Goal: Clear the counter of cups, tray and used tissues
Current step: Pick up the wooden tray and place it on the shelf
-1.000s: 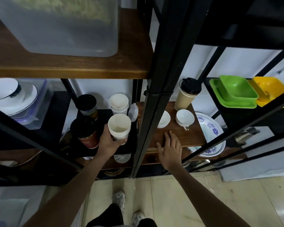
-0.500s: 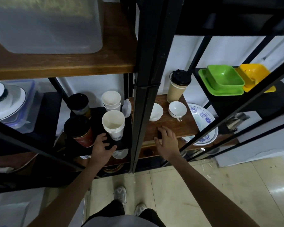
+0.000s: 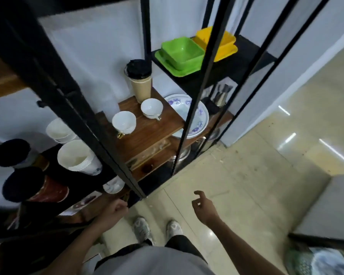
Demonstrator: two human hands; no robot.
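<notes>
A stack of white paper cups (image 3: 77,157) stands on the dark shelf at the left, with a second white stack (image 3: 60,130) behind it. Two white ceramic cups (image 3: 124,122) (image 3: 151,108) sit on the wooden shelf board (image 3: 147,133), next to a tan lidded takeaway cup (image 3: 140,80). My left hand (image 3: 112,210) hangs below the shelf edge with its fingers curled loosely and nothing in it. Over the floor, my right hand (image 3: 204,207) is away from the shelf, fingers apart and empty.
Black metal shelf posts (image 3: 193,104) cross the view. A blue-patterned plate (image 3: 199,116), green dishes (image 3: 182,53) and a yellow tray (image 3: 224,46) sit at the right. Two dark-lidded jars (image 3: 34,187) stand at the left. Beige tiled floor (image 3: 256,175) lies to the right.
My left hand has let go of the paper cup stack and dropped away. My right hand has lifted off the wooden board and pulled back. The view has swung right.
</notes>
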